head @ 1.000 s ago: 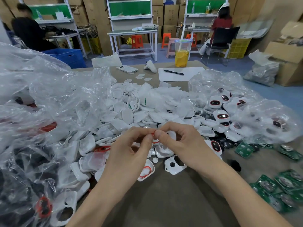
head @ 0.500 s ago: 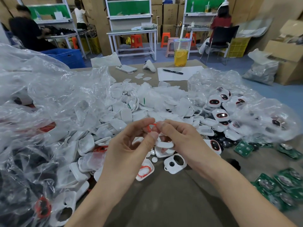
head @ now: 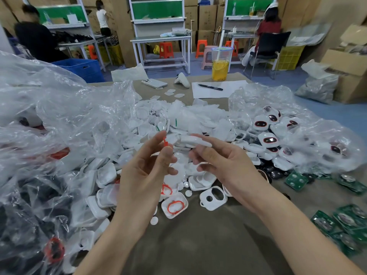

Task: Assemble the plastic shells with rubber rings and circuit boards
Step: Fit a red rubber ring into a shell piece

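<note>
A: Plastic shells (head: 178, 118) lay heaped over the middle of the brown table (head: 198, 245), white and loose, from the far side down to the hands.
B: And the clear bags?
A: The big plastic bag (head: 59, 120) sprawled over the whole left side, with more shells and some dark parts inside. A smaller bag (head: 309, 135) sat on the right, holding shells fitted with dark, red-rimmed windows.
B: Where were the circuit boards?
A: The circuit boards (head: 345, 221), green, were scattered along the right edge of the table, near the right forearm and just below that smaller bag.
B: What were the 2 hands doing?
A: The left hand (head: 147, 175) hung above the pile, its thumb and forefinger pinching an orange rubber ring (head: 165, 141), the other fingers loosely curled. The right hand (head: 224, 167) was just beside it, not touching it, gripping 1 white shell (head: 195, 140) at its fingertips, edge-on to the camera.
B: Anything on the table under them?
A: 1 open shell (head: 174, 216) with a second ring (head: 168, 207) lying inside it, and just to its right a shell with 2 holes (head: 213, 204)
</note>
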Demonstrator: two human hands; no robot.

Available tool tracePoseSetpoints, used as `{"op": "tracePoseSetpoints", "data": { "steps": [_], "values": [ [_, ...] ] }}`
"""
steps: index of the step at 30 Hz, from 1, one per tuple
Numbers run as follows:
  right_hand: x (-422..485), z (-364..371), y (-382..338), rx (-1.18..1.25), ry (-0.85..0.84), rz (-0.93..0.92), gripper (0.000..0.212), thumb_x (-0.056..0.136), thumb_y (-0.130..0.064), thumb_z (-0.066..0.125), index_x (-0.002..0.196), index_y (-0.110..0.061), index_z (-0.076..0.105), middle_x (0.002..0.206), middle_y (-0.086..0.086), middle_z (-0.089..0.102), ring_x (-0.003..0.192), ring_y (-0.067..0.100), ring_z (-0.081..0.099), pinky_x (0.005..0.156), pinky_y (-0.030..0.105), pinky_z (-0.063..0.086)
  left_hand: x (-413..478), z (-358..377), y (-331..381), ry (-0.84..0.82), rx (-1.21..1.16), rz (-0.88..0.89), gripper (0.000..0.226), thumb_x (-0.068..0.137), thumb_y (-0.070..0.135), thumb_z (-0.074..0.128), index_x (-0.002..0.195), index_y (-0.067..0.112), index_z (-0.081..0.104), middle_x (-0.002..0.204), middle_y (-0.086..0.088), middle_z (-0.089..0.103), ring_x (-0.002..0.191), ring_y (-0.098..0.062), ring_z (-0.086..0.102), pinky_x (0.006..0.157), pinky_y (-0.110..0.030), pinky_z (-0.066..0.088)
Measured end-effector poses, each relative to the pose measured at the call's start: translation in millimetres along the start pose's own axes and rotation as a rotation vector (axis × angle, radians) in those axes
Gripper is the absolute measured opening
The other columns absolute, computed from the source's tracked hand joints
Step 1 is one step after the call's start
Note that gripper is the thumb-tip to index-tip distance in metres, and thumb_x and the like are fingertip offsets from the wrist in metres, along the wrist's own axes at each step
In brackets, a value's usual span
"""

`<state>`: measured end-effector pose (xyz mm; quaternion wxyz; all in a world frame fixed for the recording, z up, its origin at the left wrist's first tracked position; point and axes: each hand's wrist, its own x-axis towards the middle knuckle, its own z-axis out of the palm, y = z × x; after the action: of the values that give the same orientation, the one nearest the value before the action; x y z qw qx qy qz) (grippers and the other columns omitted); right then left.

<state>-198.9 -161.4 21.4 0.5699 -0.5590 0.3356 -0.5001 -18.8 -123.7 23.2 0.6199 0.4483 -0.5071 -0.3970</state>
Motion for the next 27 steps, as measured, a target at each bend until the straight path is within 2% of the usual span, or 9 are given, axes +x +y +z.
{"op": "tracePoseSetpoints", "data": {
  "steps": [1,3,5,8,12,15,18,24,27],
  "values": [
    [-1.2,1.4,-1.2,-0.049,0.004,-0.002,0.021,0.092,-0.041,0.066,0.104,-0.028,0.077,0.083,-0.001,0.073,0.072,0.013,0.063,0.070,0.022,0.051,-0.8,1.0,0.9,0.007,0.019,0.006,0.032,0.084,0.045,0.068,0.116,0.041,0.069,0.093,0.004,0.076,0.077,-0.012,0.072,0.069,-0.023,0.059],
    [-2.4,2.5,-1.6,-0.157,0.056,0.011,0.037,0.094,-0.051,0.059,0.087,-0.018,0.075,0.075,-0.001,0.071,0.061,0.014,0.059,0.065,0.023,0.050,-1.7,4.0,1.6,0.023,0.043,0.024,0.026,0.084,0.043,0.069,0.110,0.039,0.070,0.095,0.008,0.076,0.077,-0.011,0.072,0.067,-0.015,0.055],
    [-2.6,2.5,-0.2,-0.218,0.102,0.035,0.044,0.094,-0.050,0.060,0.080,-0.010,0.070,0.067,-0.001,0.066,0.056,0.014,0.057,0.065,0.027,0.048,-2.8,6.7,0.0,0.031,0.081,0.052,0.015,0.088,0.034,0.070,0.103,0.041,0.071,0.093,0.012,0.075,0.078,-0.006,0.070,0.064,-0.012,0.052],
    [-2.8,2.6,2.2,-0.204,0.094,0.046,0.026,0.098,-0.035,0.062,0.092,-0.013,0.075,0.064,-0.001,0.062,0.057,0.013,0.059,0.066,0.027,0.051,-5.5,9.3,-4.8,0.030,0.234,0.106,0.021,0.090,0.032,0.072,0.100,0.049,0.066,0.091,0.018,0.069,0.080,0.001,0.066,0.064,-0.021,0.054],
    [-4.7,7.2,3.0,-0.190,0.069,0.034,0.015,0.098,-0.019,0.064,0.108,-0.021,0.073,0.071,0.000,0.068,0.060,0.014,0.066,0.062,0.019,0.053,-6.5,9.2,-11.6,-0.002,0.517,0.304,0.021,0.092,0.031,0.069,0.109,0.044,0.064,0.106,0.021,0.058,0.095,-0.003,0.062,0.077,-0.011,0.045],
    [-7.4,10.9,6.2,-0.277,0.071,0.013,0.017,0.096,-0.021,0.065,0.110,-0.025,0.073,0.069,0.000,0.072,0.060,0.014,0.069,0.060,0.016,0.052,-6.7,9.1,-15.9,-0.002,0.642,0.370,0.024,0.094,0.048,0.060,0.116,0.037,0.061,0.106,0.022,0.055,0.098,0.002,0.059,0.080,-0.008,0.042],
    [-9.3,13.0,8.3,-0.347,0.051,-0.004,0.020,0.096,-0.026,0.064,0.113,-0.034,0.072,0.070,-0.003,0.074,0.062,0.008,0.071,0.061,0.012,0.051,-4.9,6.7,-19.2,0.015,0.702,0.402,0.018,0.096,0.048,0.059,0.111,0.037,0.059,0.105,0.022,0.055,0.099,0.001,0.056,0.080,-0.013,0.042],
    [-9.2,11.8,12.9,-0.431,-0.021,-0.034,0.025,0.096,-0.042,0.058,0.119,-0.049,0.065,0.081,-0.005,0.075,0.075,0.009,0.074,0.076,0.025,0.059,-1.3,5.2,-20.5,0.002,0.651,0.352,0.024,0.092,0.053,0.053,0.106,0.038,0.066,0.111,0.021,0.051,0.106,0.001,0.058,0.072,-0.014,0.049],
    [-10.1,12.4,12.7,-0.443,-0.031,-0.046,0.025,0.097,-0.040,0.056,0.117,-0.053,0.065,0.081,-0.003,0.073,0.076,0.009,0.074,0.077,0.026,0.059,-0.9,5.9,-21.2,-0.021,0.636,0.340,0.017,0.094,0.047,0.056,0.104,0.038,0.066,0.112,0.020,0.055,0.106,-0.001,0.060,0.076,-0.015,0.048]
  ]
}}
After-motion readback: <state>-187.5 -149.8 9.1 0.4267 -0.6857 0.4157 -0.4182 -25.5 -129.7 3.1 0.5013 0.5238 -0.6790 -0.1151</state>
